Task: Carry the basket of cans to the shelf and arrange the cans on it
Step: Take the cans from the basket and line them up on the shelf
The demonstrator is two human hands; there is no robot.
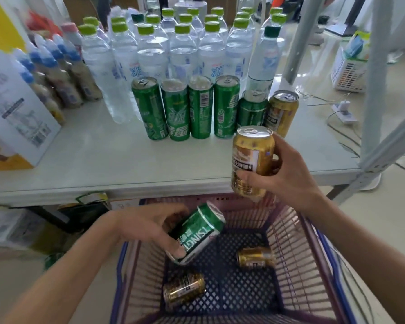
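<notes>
Cans: the left hand (147,226) grips a green can (198,232) tilted over the basket (297,249). The right hand (288,174) grips a gold can (251,160) upright at the shelf's (103,160) front edge. Two gold cans (184,291) lie in the basket.

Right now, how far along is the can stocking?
Done: six cans stand in a row on the shelf. In hand: right hand holds a gold can, left hand a green can. Left: two gold cans lie in the basket.
</notes>
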